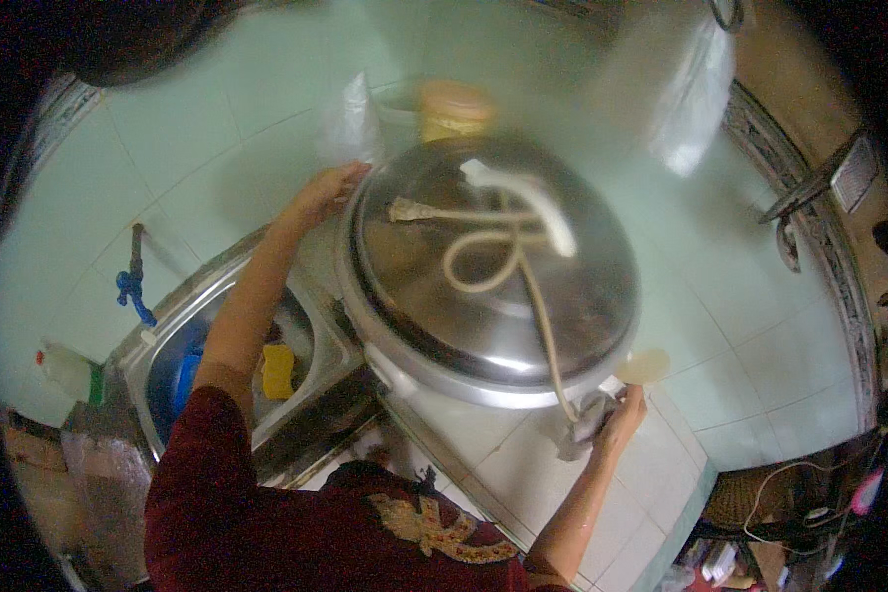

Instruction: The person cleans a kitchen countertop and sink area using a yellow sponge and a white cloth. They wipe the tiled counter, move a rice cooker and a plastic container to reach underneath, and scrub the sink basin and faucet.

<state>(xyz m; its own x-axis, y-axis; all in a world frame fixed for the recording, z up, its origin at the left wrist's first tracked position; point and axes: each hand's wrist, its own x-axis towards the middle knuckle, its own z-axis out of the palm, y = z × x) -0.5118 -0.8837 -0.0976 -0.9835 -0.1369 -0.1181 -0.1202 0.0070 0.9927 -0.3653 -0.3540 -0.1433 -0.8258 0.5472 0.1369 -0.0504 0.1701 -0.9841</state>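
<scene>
A large electric rice cooker [429,377] with a shiny steel lid [444,318] is before me, over the white-tiled counter. Across the lid lies a loosely looped beige power cord [481,285], its plug [412,210] beside the white lid handle [555,214]. My left hand [333,192] grips the cooker's far left side, with the fingertips partly hidden. At the near right, my right hand [621,418] holds a grey part [588,425] at the cooker's side, where the cord ends. Whether the cooker's base touches the counter cannot be seen.
To the left is a steel sink [318,370] with a yellow sponge [278,371] and a blue item [186,381]. A blue-handled tap [135,285] juts from the tiled wall. Behind the cooker stand a plastic bag [355,122] and an orange-lidded container [456,107]. Another bag [692,111] hangs at right.
</scene>
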